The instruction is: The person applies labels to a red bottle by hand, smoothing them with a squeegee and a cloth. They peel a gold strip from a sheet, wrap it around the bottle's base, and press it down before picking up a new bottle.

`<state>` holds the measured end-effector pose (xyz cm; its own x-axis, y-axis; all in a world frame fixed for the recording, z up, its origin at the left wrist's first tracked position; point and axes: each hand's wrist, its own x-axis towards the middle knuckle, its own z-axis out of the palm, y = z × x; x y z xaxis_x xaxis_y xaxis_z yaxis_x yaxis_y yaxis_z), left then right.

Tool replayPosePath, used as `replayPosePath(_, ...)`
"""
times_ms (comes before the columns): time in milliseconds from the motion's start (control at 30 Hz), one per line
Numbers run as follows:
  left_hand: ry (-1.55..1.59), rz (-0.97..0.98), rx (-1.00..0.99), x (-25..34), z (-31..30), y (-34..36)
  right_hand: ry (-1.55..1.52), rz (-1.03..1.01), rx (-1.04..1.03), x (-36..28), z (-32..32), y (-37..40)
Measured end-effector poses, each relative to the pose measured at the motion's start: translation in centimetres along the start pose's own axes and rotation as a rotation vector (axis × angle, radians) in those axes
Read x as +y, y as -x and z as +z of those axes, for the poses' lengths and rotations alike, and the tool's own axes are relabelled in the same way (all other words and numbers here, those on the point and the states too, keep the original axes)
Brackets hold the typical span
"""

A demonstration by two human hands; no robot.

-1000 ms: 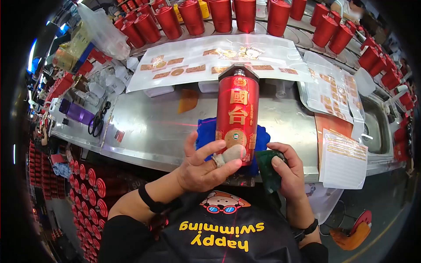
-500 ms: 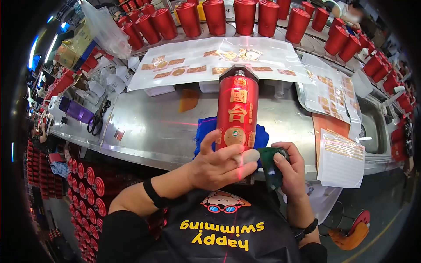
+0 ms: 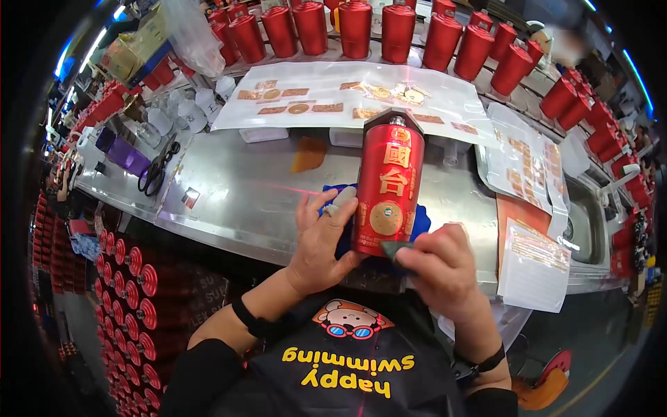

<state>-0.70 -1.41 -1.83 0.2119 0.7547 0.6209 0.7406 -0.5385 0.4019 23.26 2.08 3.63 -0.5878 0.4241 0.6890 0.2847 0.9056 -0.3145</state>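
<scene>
A red bottle (image 3: 390,184) with gold characters and a round gold emblem lies on a dark holder over a blue cloth (image 3: 420,221). Against its lower left side rests my left hand (image 3: 323,240), fingers curled round something small and whitish. My right hand (image 3: 441,267) pinches a dark green scraper (image 3: 394,247) whose edge touches the bottle's lower end, just below the emblem. The fingers cover most of the scraper.
White sheets with gold stickers (image 3: 278,94) lie behind the bottle. Rows of red bottles (image 3: 354,31) stand at the back. Black scissors (image 3: 158,167) and a purple bottle (image 3: 124,153) are at the left, a sink (image 3: 587,226) at the right.
My left hand has moved from over the bottle's lower part to its left side. My right hand has brought the green scraper left onto the bottle. The view has shifted slightly.
</scene>
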Motion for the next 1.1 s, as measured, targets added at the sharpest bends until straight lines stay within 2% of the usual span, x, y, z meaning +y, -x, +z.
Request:
replayPosePath(33,-0.051,0.017,-0.018,0.0,-0.2,-0.2,-0.072,0.028,-0.098,-0.5,-0.3,0.0)
replayPosePath(100,-0.151,0.037,-0.053,0.4,-0.7,-0.4,-0.213,0.044,-0.138,-0.9,-1.5,-0.6)
replayPosePath(200,-0.179,0.052,-0.05,0.8,-0.7,-0.7,0.068,0.015,-0.052,-0.8,-0.7,-1.3)
replayPosePath(300,-0.116,0.053,0.014,0.7,-0.4,-0.9,-0.273,-0.004,-0.278,-1.6,-1.3,-1.7)
replayPosePath(367,0.037,0.032,0.049,0.4,-0.3,-0.6,-0.203,0.151,-0.066,-1.2,-0.9,-1.2)
replayPosePath(400,0.111,0.026,0.069,0.2,-0.2,-0.5,-0.247,0.364,0.016,-0.9,-0.7,-0.5)
replayPosePath(500,-0.007,0.247,-0.046,-1.7,-0.1,1.0,-0.63,0.789,0.252,-0.1,0.5,1.5)
replayPosePath(533,-0.005,0.273,-0.066,-1.9,-0.2,1.2,-0.63,0.784,0.265,0.4,1.1,2.0)
replayPosePath(633,-0.039,0.394,-0.095,-2.5,-0.5,0.5,-0.805,1.0,0.289,0.3,1.6,2.5)
replayPosePath(967,-0.039,0.718,-0.151,-1.4,-0.2,-3.6,-0.838,1.001,0.341,1.1,2.7,2.8)
replayPosePath(1100,-0.006,0.776,-0.182,0.0,0.7,-5.1,-0.81,1.005,0.394,1.0,2.7,2.6)
